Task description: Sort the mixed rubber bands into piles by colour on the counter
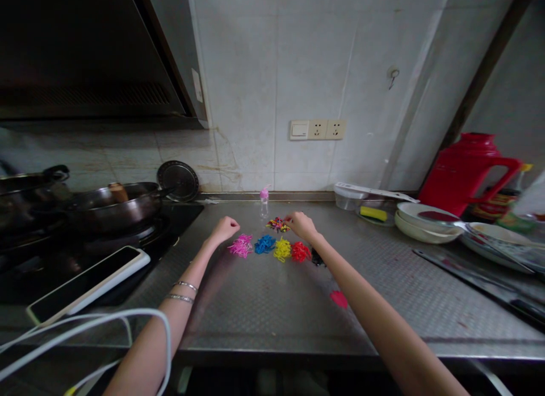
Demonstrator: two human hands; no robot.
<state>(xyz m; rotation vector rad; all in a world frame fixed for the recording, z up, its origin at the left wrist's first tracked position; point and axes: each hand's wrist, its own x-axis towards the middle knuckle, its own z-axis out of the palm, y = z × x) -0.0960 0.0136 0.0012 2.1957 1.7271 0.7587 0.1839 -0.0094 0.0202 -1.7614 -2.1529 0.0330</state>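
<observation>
On the steel counter (272, 305) lie sorted heaps of small rubber bands: pink (240, 246), blue (264, 244), yellow (281, 249), red (300, 251) and a dark heap (317, 258). Behind them sits a mixed, many-coloured heap (276, 224). My right hand (300, 224) reaches to that mixed heap, fingers pinched at its edge; what they hold is too small to name. My left hand (225, 228) is curled into a loose fist just above the pink heap, nothing visible in it. Two bangles circle my left forearm.
A small clear bottle with a pink cap (264, 201) stands behind the heaps. A phone (87, 282) and white cable (85, 328) lie left by the stove with pans (110, 205). Bowls (419, 220), a red thermos (466, 171) and a knife (481, 282) are right. A pink spot (339, 298) marks the counter.
</observation>
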